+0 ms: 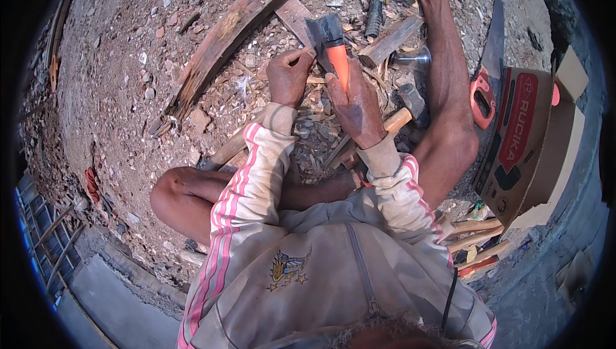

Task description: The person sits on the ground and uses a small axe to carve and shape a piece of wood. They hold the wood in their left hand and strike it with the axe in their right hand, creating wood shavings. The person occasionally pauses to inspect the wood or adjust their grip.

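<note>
My right hand (pixel 356 108) is closed round an orange tool handle (pixel 339 66). Its far end has a black collar and a wide, dark grey flared head (pixel 324 29); the exact kind of tool is unclear. Close on its left, my left hand (pixel 289 78) is curled with thumb and forefinger pinched together by the dark head. Whatever those fingers hold, if anything, is too small to tell. Just right of my right wrist lies a hammer with a wooden handle (pixel 398 120) and a dark metal head (pixel 413 102). Wood chips (pixel 314 134) cover the ground below my hands.
A weathered beam (pixel 224 37) crosses a plank at upper left. Beyond my hands lie a dark pipe (pixel 376 5), a wood block (pixel 391 41) and a clear cup-like object (pixel 412 59). On the right are a red-handled saw (pixel 482 100), an open cardboard box (pixel 523 137) and wooden handles (pixel 478 243).
</note>
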The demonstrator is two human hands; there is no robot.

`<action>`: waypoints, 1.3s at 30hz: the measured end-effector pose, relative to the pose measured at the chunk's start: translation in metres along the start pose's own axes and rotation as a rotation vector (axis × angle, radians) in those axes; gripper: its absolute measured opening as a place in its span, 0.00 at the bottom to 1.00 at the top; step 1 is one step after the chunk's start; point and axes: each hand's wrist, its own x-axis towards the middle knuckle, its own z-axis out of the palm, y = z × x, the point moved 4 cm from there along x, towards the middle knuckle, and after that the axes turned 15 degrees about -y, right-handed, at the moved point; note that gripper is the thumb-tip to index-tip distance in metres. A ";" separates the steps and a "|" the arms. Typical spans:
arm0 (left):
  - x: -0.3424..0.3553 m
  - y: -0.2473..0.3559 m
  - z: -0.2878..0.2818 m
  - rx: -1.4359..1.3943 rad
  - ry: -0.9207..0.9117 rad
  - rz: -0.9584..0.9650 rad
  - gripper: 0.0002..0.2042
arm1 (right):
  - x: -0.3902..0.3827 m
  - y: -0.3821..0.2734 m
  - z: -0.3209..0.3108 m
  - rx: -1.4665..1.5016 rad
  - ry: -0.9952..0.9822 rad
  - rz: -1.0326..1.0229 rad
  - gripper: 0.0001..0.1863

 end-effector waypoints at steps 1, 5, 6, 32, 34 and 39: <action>-0.004 -0.001 0.001 -0.011 0.007 0.001 0.11 | -0.004 -0.006 -0.003 0.021 -0.001 0.015 0.17; -0.004 0.000 0.000 0.012 0.004 -0.026 0.11 | -0.011 -0.031 -0.017 0.092 0.120 -0.088 0.16; -0.003 0.002 0.000 0.022 -0.008 -0.036 0.11 | -0.010 -0.024 -0.013 0.126 0.095 -0.047 0.16; -0.006 0.003 -0.003 0.042 -0.026 -0.062 0.12 | -0.008 -0.006 -0.012 0.094 0.031 -0.014 0.17; -0.007 0.004 -0.003 0.045 -0.028 -0.053 0.12 | -0.010 -0.026 -0.023 0.136 0.128 -0.103 0.17; -0.005 0.005 -0.002 0.051 -0.037 -0.093 0.12 | -0.002 0.015 0.000 0.029 0.006 -0.004 0.16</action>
